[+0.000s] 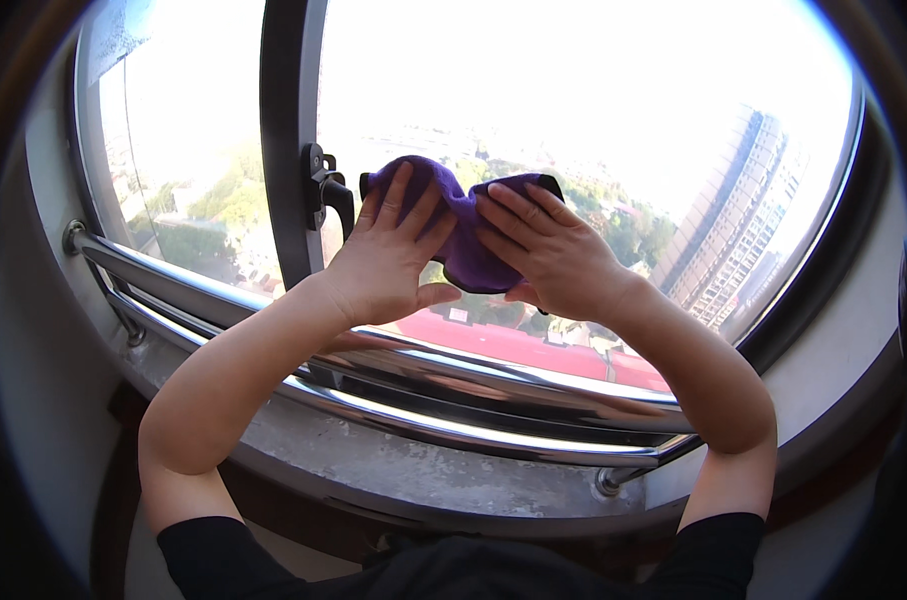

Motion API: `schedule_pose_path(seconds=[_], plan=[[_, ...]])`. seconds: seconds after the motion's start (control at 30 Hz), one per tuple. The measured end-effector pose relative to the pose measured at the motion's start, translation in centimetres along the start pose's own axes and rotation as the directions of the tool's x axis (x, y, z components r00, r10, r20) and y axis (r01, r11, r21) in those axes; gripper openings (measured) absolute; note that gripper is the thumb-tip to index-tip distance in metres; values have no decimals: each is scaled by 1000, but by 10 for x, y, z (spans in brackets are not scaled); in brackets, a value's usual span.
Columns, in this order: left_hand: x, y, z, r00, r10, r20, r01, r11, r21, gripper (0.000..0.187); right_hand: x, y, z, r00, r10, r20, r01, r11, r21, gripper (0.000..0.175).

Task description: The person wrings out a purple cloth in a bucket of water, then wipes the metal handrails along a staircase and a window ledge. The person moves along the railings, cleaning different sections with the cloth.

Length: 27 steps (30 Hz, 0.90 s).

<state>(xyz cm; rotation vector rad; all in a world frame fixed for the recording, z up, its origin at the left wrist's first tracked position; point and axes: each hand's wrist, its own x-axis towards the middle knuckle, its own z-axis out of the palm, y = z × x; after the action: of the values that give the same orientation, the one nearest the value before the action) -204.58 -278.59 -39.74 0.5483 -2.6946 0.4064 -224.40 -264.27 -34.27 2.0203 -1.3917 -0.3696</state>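
Observation:
A purple cloth with dark edging lies bunched against the large window pane, with a raised fold in its middle. My left hand presses the cloth's left part with spread fingers, its thumb pointing right below. On the right part rests my right hand, palm towards the glass and fingers angled up to the left. Both hands hold the cloth to the pane. Just left of my left hand is a black window handle on the dark window frame.
Below my forearms, a polished metal upper rail and a lower rail cross the window. Beneath them runs a worn sill. A narrower pane stands left of the frame. Buildings and trees show far below outside.

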Motion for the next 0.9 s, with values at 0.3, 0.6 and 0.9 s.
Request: schedule_pose_path(seconds=[0.3, 0.6, 0.9], plan=[[-5, 11, -3, 981, 118, 152, -110, 992, -62, 87, -1, -10, -4, 975, -58, 214, 69, 997, -46, 83], [16, -6, -22, 996, 89, -8, -88, 992, 86, 103, 3, 9, 10, 964, 96, -247, -123, 987, -99, 73], [39, 6, -7, 938, 347, 3, -347, 938, 23, 98, -30, 10, 26, 984, 173, -45, -178, 977, -117, 71]])
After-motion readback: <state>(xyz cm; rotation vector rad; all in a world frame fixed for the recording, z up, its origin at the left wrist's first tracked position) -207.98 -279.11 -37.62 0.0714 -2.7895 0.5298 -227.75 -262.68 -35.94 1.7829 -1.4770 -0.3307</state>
